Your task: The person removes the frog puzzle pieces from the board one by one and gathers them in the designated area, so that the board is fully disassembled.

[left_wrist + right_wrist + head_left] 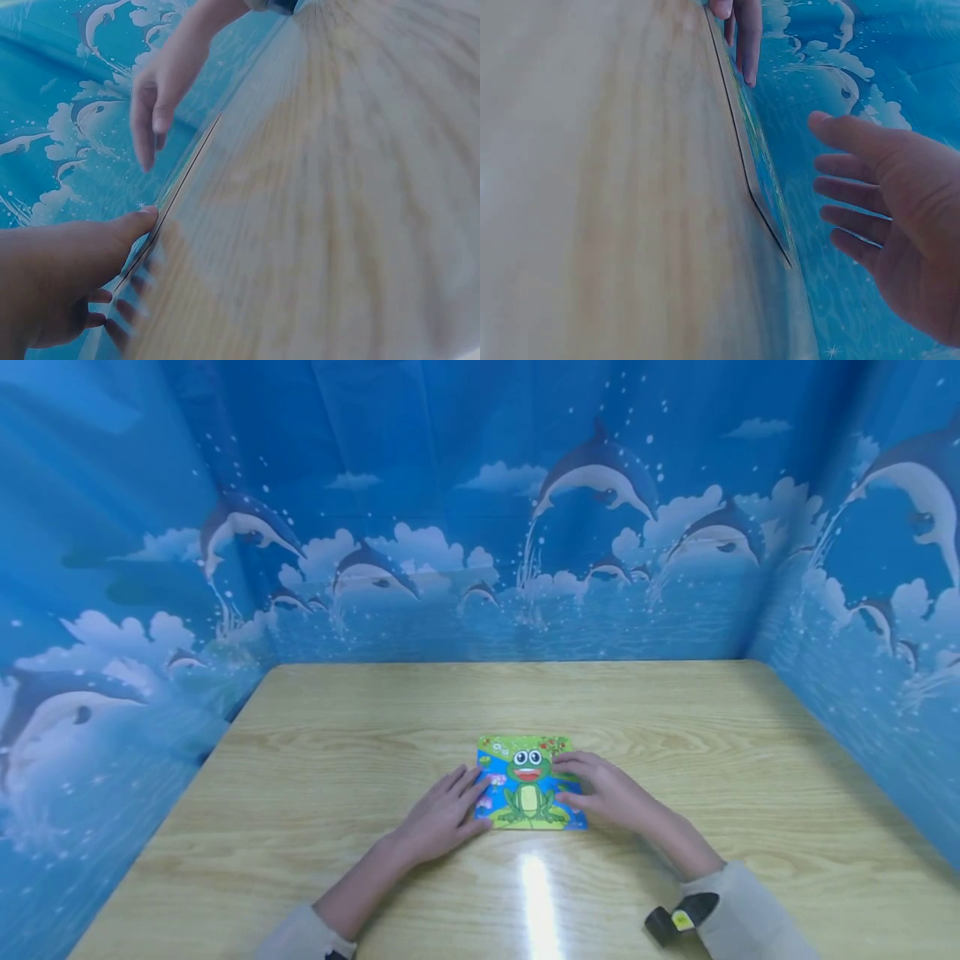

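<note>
Head cam: frog pic board [529, 800] lies flat on worktop [360, 718], looks whole, prob. little left; L hand [437, 820] spread, touching edge; R hand [617, 792] loosely spread above, empty.

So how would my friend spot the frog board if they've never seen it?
Start at the pale wooden table in front of the blue dolphin backdrop. Near its middle, between the left hand and the right hand, lies the flat, squarish frog board. Unlike the pale wood around it, it is bright green and blue, with a big-eyed, smiling green frog.
</note>
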Demonstrator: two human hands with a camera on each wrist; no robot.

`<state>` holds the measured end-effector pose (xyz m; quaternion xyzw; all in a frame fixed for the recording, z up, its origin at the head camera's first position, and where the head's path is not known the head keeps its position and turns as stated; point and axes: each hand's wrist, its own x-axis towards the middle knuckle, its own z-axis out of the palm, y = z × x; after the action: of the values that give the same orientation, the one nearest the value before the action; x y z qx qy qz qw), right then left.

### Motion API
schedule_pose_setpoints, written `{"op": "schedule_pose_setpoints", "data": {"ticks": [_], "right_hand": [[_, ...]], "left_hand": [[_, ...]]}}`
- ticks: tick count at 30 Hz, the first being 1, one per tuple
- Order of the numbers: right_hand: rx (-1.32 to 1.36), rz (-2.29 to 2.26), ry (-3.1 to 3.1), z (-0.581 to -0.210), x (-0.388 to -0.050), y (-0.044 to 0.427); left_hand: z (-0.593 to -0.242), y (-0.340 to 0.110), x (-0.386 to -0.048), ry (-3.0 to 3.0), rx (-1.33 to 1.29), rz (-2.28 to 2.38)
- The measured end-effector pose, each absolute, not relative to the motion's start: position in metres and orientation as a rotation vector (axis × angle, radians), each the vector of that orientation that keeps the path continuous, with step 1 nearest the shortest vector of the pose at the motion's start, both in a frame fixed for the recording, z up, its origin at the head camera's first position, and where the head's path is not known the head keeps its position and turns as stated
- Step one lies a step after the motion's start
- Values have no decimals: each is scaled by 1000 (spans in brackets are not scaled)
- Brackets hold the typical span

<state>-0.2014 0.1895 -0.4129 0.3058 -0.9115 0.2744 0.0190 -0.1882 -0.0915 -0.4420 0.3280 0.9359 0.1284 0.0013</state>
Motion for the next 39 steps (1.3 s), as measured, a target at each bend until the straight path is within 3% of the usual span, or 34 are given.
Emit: {"op": "schedule_pose_setpoints", "data": {"ticks": [19, 39], "right_hand": [[843, 962, -3017, -415, -267, 135], [788, 819, -3055, -417, -279, 118]], "left_hand": [[-433, -87, -190, 2893, 1023, 293], [-425, -84, -189, 2868, 986, 253]]}}
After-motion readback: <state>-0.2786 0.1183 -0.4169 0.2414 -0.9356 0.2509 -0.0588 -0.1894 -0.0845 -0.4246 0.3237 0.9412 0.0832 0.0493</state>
